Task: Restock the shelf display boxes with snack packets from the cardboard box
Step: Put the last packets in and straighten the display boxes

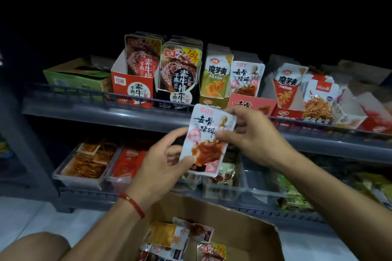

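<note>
Snack packet [206, 140] was held mid-air below upper shelf [106, 110], left hand [163, 163] gripping lower edge, right hand [250, 131] pinching right side. Step judged: sorting. Next: slot upright into matching pink display box [250, 101], above cardboard box [244, 224].

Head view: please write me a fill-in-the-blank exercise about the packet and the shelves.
1. The white and pink packet is held by ____ hands.
2. The red string bracelet is on the ____ wrist.
3. The pink display box with matching packets stands on the ____ shelf.

Missing words: both; left; upper
</note>
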